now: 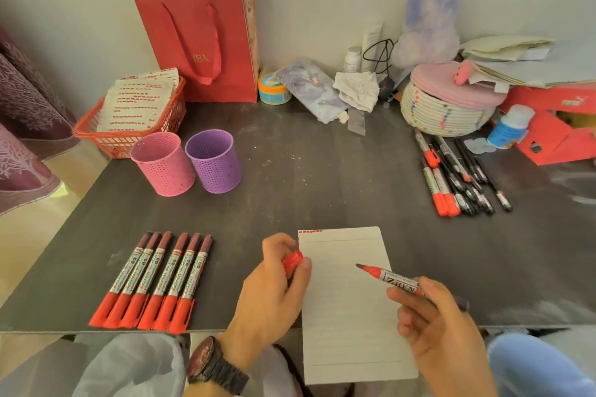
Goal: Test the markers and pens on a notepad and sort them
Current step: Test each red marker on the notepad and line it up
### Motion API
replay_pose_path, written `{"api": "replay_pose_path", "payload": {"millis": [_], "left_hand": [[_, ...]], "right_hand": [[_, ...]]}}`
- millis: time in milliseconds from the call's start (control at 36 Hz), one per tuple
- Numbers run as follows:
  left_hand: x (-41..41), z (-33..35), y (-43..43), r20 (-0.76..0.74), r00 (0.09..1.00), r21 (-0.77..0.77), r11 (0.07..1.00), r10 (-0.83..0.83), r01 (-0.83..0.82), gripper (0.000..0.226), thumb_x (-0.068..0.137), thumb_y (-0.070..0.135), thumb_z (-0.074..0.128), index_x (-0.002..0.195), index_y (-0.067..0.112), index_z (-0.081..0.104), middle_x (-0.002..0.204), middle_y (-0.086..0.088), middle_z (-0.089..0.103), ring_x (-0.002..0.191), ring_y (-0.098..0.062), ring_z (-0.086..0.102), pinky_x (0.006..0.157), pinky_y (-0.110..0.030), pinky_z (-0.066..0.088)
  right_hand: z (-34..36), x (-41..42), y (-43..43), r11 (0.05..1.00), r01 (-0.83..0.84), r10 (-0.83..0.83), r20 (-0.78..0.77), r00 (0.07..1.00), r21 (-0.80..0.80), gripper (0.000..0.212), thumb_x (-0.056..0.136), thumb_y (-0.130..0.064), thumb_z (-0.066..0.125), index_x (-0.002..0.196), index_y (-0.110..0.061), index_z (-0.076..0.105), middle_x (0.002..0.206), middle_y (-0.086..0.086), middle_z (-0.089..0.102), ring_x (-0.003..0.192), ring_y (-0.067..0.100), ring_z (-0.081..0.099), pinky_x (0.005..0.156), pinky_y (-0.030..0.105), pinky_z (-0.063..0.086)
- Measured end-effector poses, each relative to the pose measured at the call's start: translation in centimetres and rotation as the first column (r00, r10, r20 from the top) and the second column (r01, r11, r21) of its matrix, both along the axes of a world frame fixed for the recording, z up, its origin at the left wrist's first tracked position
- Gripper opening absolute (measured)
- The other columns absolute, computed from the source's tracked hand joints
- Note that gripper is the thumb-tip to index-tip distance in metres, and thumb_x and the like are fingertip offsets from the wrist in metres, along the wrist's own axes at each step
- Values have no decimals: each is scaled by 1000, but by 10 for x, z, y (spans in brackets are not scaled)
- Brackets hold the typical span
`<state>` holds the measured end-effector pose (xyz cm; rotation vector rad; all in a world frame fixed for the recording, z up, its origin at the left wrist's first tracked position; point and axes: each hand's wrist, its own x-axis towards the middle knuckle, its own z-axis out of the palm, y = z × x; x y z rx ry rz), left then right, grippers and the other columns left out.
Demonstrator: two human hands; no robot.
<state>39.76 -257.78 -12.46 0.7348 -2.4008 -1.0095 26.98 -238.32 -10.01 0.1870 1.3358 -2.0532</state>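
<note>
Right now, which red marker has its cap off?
The marker in the right hand, its bare tip over the notepad. The left hand holds its red cap. The row of six is capped.

A red paper bag (200, 42) stands beside a red plastic basket (106, 142).

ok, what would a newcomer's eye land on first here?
The right hand holds an uncapped red marker with its tip over the notepad at front centre, while the left hand pinches a red cap at the pad's left edge. Six red-capped markers lie in a row front left; a pile of pens lies far right.
</note>
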Motion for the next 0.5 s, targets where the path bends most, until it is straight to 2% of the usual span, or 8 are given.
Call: {"api": "replay_pose_path", "payload": {"millis": [56, 111, 194, 278, 306, 361, 417, 500], "left_hand": [[4, 0, 2, -44, 999, 95, 995, -7, 11, 22, 94, 56, 40, 108, 45, 28, 75, 11, 56, 54, -9, 51, 52, -18, 39], [10, 3, 7, -77, 997, 162, 986, -24, 36, 23, 92, 59, 41, 107, 43, 34, 72, 5, 56, 53, -7, 47, 51, -19, 39], [16, 7, 18, -119, 991, 216, 973, -58, 83, 16, 97, 51, 51, 107, 40, 45, 82, 11, 62, 58, -5, 47, 53, -15, 39], [21, 12, 28, -112, 992, 246, 965, -59, 85, 17, 91, 41, 63, 107, 39, 57, 92, 15, 66, 59, -4, 47, 55, -18, 42], [23, 13, 30, -115, 992, 267, 960, -54, 83, 18, 90, 38, 66, 107, 38, 60, 94, 15, 68, 63, -3, 52, 57, -19, 45], [25, 15, 34, -119, 992, 315, 945, -49, 84, 21, 87, 38, 68, 107, 38, 63, 101, 15, 71, 82, -7, 64, 65, -22, 49], [27, 16, 35, -108, 993, 341, 936, -54, 88, 24, 84, 43, 68, 107, 41, 64, 105, 16, 71, 97, -11, 66, 71, -25, 51], [28, 18, 36, -97, 993, 337, 937, -63, 92, 26, 82, 45, 69, 107, 47, 65, 105, 19, 71, 100, -9, 66, 74, -23, 52]], "right_hand": [[1, 3, 7, 1000, 1, -1, 2, 1000, 21, 18, 99, -17, 55, 86, -9, 64, 72, 23, 73, 38, 16, 54, 35, 22, 44], [0, 6, 12, 999, 11, -11, -3, 1000, 44, 19, 98, -19, 59, 83, -8, 65, 71, 21, 73, 39, 14, 55, 35, 22, 45], [1, 11, 17, 997, 29, -29, -11, 1000, 67, 21, 90, -25, 65, 84, -6, 66, 69, 20, 72, 41, 14, 53, 37, 21, 44], [3, 16, 21, 995, 44, -41, -42, 998, 87, 31, 77, -35, 71, 86, -5, 68, 71, 22, 71, 43, 14, 53, 39, 21, 45], [3, 17, 21, 995, 50, -45, -53, 998, 89, 33, 75, -36, 72, 85, -5, 69, 72, 22, 71, 44, 14, 53, 39, 21, 45], [5, 20, 21, 995, 58, -52, -75, 996, 86, 29, 72, -39, 73, 78, -11, 73, 72, 23, 71, 44, 14, 53, 40, 21, 46], [7, 23, 20, 996, 46, -38, -105, 994, 82, 24, 70, -41, 74, 68, -18, 75, 73, 23, 71, 44, 15, 53, 40, 22, 46], [10, 26, 18, 996, 0, 13, -149, 989, 92, 26, 68, -46, 74, 67, -20, 76, 74, 23, 72, 46, 15, 55, 42, 23, 47]]}}
